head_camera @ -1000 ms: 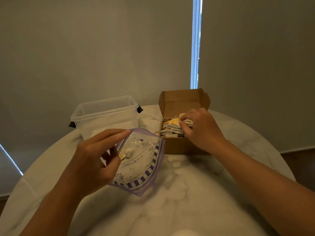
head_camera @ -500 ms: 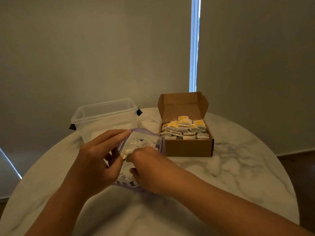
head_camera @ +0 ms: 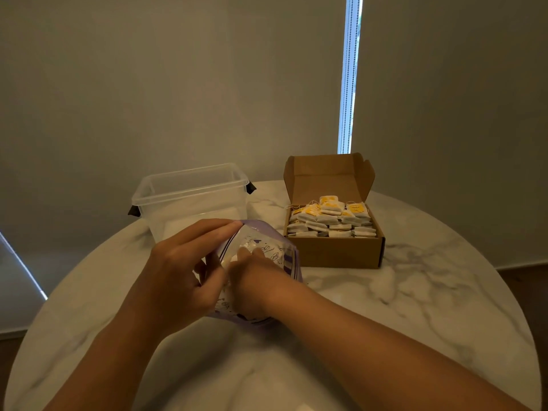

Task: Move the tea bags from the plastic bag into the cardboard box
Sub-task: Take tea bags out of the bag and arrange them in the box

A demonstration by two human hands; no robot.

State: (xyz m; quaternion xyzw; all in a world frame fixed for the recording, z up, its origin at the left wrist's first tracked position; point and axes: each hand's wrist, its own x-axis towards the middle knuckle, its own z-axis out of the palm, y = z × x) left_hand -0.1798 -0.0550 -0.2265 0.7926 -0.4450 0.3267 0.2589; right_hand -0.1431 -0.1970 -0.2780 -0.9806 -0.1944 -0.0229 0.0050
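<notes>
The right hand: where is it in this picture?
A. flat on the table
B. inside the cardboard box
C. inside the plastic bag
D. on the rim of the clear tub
C: the right hand reaches into the mouth of the plastic bag, whose rim the left hand holds, while the cardboard box stands apart, untouched.

Matt brown cardboard box [head_camera: 332,252], packed with white papery tea bags [head_camera: 329,225] with yellow paper tags. Left of the box, clear smooth plastic tub [head_camera: 189,197] and thin glossy plastic bag [head_camera: 268,232], see-through, printed purple. Beneath the box, polished white marble-look table [head_camera: 430,292].
</notes>
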